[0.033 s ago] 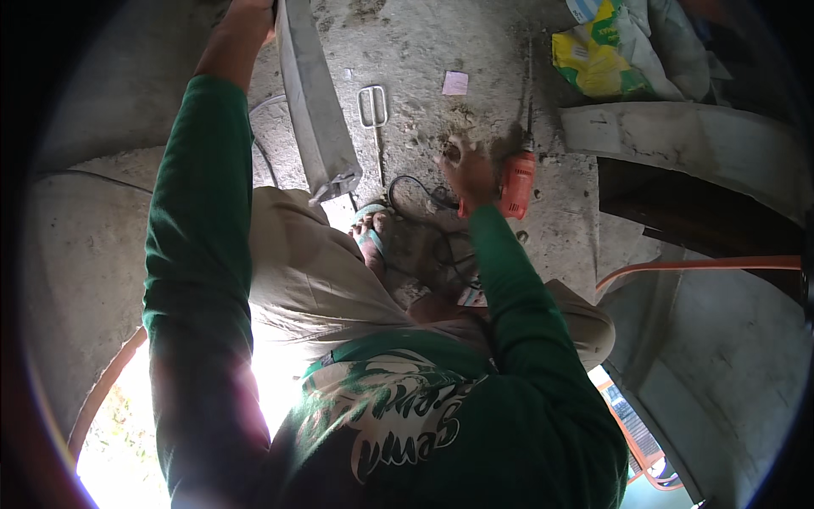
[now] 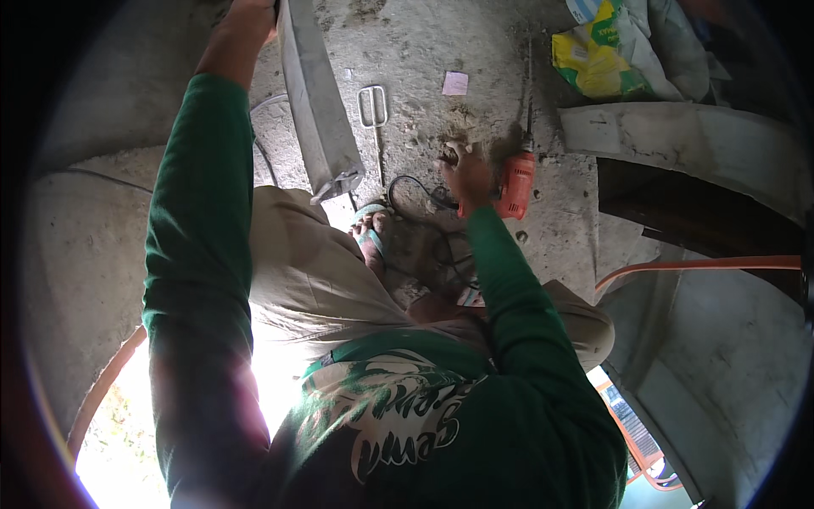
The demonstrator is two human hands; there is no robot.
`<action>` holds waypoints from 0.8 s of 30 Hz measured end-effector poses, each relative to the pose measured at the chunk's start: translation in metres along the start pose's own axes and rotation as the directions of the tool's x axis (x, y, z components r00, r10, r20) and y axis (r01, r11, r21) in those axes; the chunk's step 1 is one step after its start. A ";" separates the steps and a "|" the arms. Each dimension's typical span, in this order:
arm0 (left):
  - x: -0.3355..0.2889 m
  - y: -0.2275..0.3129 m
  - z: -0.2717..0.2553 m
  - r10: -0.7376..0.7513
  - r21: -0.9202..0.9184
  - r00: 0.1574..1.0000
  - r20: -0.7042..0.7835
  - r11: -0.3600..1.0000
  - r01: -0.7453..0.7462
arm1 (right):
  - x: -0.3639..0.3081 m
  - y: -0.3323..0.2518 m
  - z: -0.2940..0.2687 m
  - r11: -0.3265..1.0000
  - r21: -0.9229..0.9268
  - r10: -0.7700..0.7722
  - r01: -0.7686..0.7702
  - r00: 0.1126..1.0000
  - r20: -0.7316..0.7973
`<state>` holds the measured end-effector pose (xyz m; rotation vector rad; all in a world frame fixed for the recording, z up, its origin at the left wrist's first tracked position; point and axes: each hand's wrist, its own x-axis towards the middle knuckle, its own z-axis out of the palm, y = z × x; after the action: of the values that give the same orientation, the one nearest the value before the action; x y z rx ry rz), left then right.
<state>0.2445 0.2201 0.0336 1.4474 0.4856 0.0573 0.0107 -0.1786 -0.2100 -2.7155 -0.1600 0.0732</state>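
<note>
My left hand [image 2: 253, 20] is at the top edge, beside the upper end of a long grey box-shaped piece [image 2: 319, 102] with a crumpled lower end. Its fingers are cut off by the picture's edge and hidden behind that piece, so their grip does not show. Low over the dusty concrete floor, my right hand [image 2: 468, 176] has its fingers bent and apart, with nothing visible between them. Just right of it lies a red power drill [image 2: 516, 188] with a long bit [image 2: 530, 93] pointing away from me. A black cord [image 2: 415, 185] curls by my feet.
A metal rod with a rectangular loop end [image 2: 372, 108] lies between the grey piece and a small pinkish paper [image 2: 455, 83]. Yellow, green and white sacks [image 2: 593, 51] sit far right, above a curved grey slab [image 2: 678, 127]. An orange strip [image 2: 704, 264] runs along the right.
The fingers of my right hand have shifted slightly over the floor. The lower end of the grey piece has moved a touch to the right.
</note>
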 end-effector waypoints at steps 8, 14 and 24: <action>-0.010 0.007 -0.007 0.026 0.025 1.000 -0.007 0.999 -0.026 | 0.024 0.021 0.003 0.811 0.465 0.292 -0.355 0.935 0.203; -0.014 0.012 0.002 0.039 -0.103 0.999 -0.030 0.994 -0.042 | 0.077 0.019 -0.022 0.917 0.365 0.178 -0.162 0.984 -0.008; -0.019 0.018 -0.005 0.001 -0.045 1.000 -0.019 0.999 -0.002 | 0.087 0.021 -0.010 0.995 0.084 -0.078 0.055 0.952 0.295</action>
<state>0.2306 0.2211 0.0561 1.4045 0.4952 0.0828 0.0999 -0.1912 -0.2115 -2.6069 -0.3296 0.4618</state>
